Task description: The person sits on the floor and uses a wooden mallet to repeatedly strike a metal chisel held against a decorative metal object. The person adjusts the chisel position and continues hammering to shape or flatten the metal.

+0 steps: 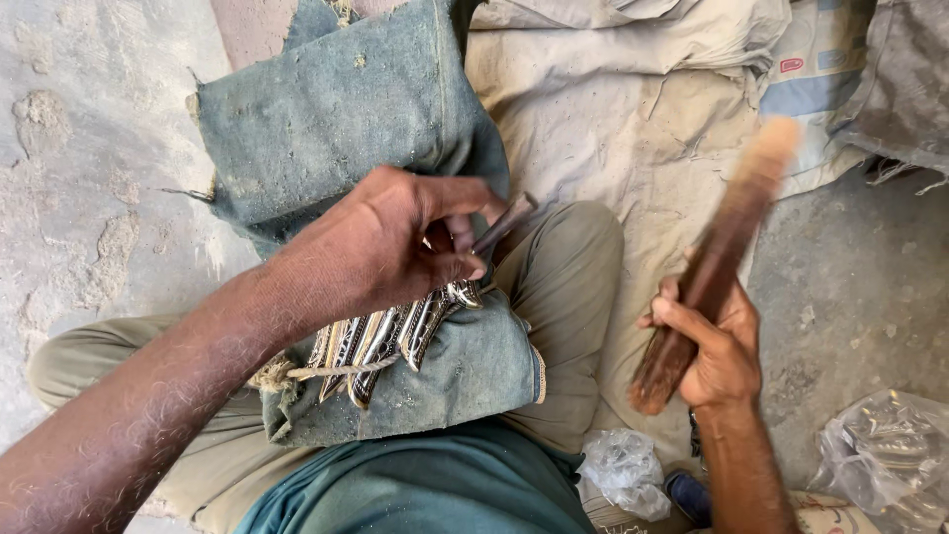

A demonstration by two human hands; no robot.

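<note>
The left hand (pixel 381 247) pinches a thin dark metal tool (pixel 504 223) over a fan of shiny, patterned metal strips (pixel 381 341), which lie on worn blue denim cloth (pixel 336 119) draped across the lap; the right hand (pixel 717 351) is wrapped tight around a rough brown wooden stick (pixel 717 259), blurred at its raised end, above dusty beige sacking (pixel 613 129)
</note>
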